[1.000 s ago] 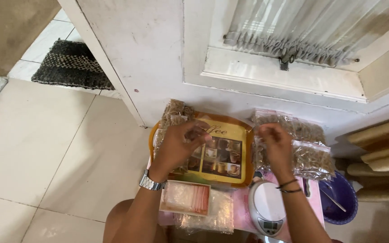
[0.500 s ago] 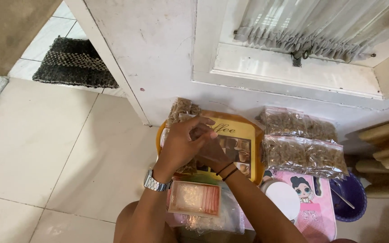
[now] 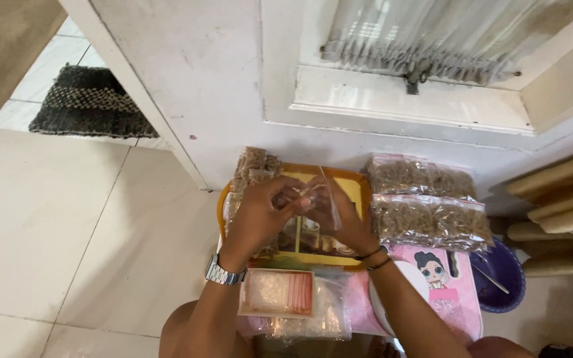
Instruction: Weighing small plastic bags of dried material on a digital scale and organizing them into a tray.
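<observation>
I see my left hand (image 3: 260,212) and right hand (image 3: 339,215) meeting over the orange rectangular plastic tray (image 3: 356,182), fingers of both pinched together on a small clear plastic bag (image 3: 323,192). It is thin and see-through, held upright, its long axis running up toward the white wall (image 3: 220,79).

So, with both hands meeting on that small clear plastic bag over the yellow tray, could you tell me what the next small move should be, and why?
Probably spread the mouth of the small clear plastic bag open. The left hand and right hand both pinch it at its top above the yellow tray, and it looks empty, while the filled bags of brown pieces lie finished beside the tray. That is only a judgement.
</observation>
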